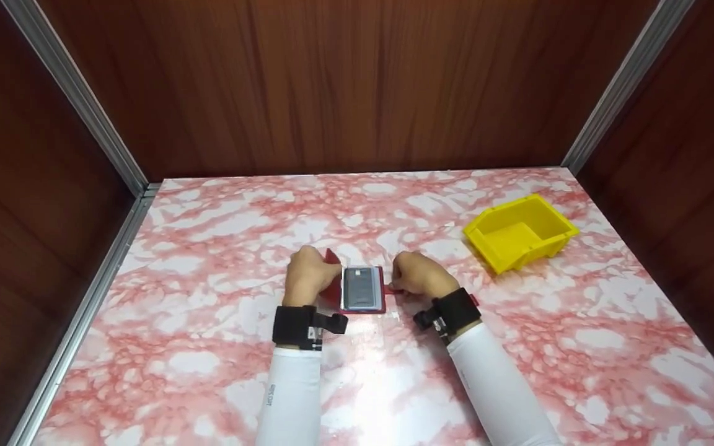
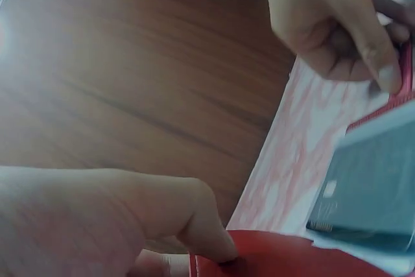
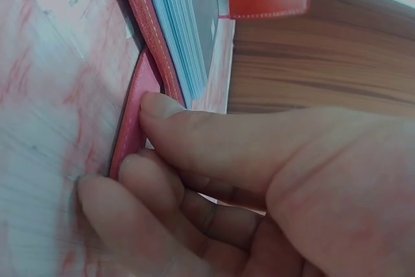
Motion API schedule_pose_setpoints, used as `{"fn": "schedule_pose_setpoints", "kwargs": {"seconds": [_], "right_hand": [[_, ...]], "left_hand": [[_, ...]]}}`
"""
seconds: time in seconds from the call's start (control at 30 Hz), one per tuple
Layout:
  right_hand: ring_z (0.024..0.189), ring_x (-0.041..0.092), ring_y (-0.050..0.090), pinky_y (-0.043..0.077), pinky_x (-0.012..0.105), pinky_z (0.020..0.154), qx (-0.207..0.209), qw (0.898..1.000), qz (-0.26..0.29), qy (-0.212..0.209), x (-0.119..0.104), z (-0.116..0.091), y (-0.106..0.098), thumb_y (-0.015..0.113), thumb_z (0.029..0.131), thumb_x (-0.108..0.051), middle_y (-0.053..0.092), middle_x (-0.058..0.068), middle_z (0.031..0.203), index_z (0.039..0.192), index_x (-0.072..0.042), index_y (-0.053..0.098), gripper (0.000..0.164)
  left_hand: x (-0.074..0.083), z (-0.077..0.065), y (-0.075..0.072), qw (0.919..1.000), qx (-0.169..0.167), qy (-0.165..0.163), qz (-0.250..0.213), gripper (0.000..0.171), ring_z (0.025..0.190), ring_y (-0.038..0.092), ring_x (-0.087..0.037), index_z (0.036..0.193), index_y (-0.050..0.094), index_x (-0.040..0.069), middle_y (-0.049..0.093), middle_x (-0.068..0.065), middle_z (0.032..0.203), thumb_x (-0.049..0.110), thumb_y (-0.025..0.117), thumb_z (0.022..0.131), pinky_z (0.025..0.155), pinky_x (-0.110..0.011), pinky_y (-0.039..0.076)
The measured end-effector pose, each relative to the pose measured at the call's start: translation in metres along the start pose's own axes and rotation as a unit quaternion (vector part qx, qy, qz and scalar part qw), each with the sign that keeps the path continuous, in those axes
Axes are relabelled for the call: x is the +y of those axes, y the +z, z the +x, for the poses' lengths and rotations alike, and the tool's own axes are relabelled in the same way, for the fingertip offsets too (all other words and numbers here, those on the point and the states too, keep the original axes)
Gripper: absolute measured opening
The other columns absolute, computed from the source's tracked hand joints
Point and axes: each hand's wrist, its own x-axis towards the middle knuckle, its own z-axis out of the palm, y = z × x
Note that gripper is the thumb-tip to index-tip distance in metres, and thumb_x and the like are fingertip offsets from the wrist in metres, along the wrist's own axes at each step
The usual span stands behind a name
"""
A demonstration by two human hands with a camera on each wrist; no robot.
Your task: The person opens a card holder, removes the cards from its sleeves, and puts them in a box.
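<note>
A red card holder point(image 1: 383, 300) lies spread on the table between both hands, its clear plastic sleeves facing up. A dark grey card point(image 1: 360, 288) with a chip shows in the top sleeve. My left hand point(image 1: 307, 275) pinches the edge of the raised red cover point(image 2: 279, 251) on the left side. On the other side, my right hand point(image 1: 424, 274) holds the holder's narrow closing strap point(image 3: 131, 121) between thumb and curled fingers. Seen from the right wrist, a stack of several sleeves point(image 3: 178, 24) stands above the stitched back cover.
A yellow plastic bin point(image 1: 524, 255) sits to the right, beyond my right hand. The table point(image 1: 208, 347) has a red and white marbled top. Brown wood-grain panels point(image 1: 357, 87) with metal corner strips enclose it at the back and both sides.
</note>
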Motion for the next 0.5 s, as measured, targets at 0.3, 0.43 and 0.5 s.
{"fn": "schedule_pose_setpoints", "kwargs": {"seconds": [0.3,0.43,0.5], "right_hand": [[0.065,0.013,0.059,0.046,0.022,0.058,0.001,1.0,-0.006,0.003,-0.001,0.0,-0.001,0.079,0.097,-0.012,0.075,0.007,0.081,0.094,-0.003,0.074,0.01],[0.065,0.013,0.059,0.046,0.023,0.058,-0.002,1.0,-0.003,0.009,0.0,0.0,-0.001,0.079,0.097,-0.012,0.075,0.008,0.082,0.095,-0.003,0.074,0.01],[0.065,0.013,0.059,0.047,0.023,0.058,-0.002,1.0,-0.003,0.01,0.0,0.001,0.0,0.079,0.097,-0.013,0.075,0.007,0.082,0.095,-0.004,0.074,0.011]], "left_hand": [[-0.059,0.043,0.002,0.9974,-0.014,-0.055,0.045,0.036,0.08,0.072,-0.023,0.102,0.08,0.001,0.079,-0.011,0.094,0.029,0.089,0.081,0.065,-0.031,0.057],[-0.062,0.04,-0.002,0.9951,-0.027,-0.088,0.037,0.049,0.082,0.074,-0.025,0.116,0.078,-0.003,0.08,-0.017,0.105,0.03,0.092,0.084,0.063,-0.03,0.059],[-0.06,0.037,-0.003,0.9942,-0.028,-0.098,0.035,0.052,0.084,0.074,-0.025,0.121,0.076,-0.004,0.079,-0.019,0.111,0.029,0.092,0.085,0.063,-0.03,0.059]]}}
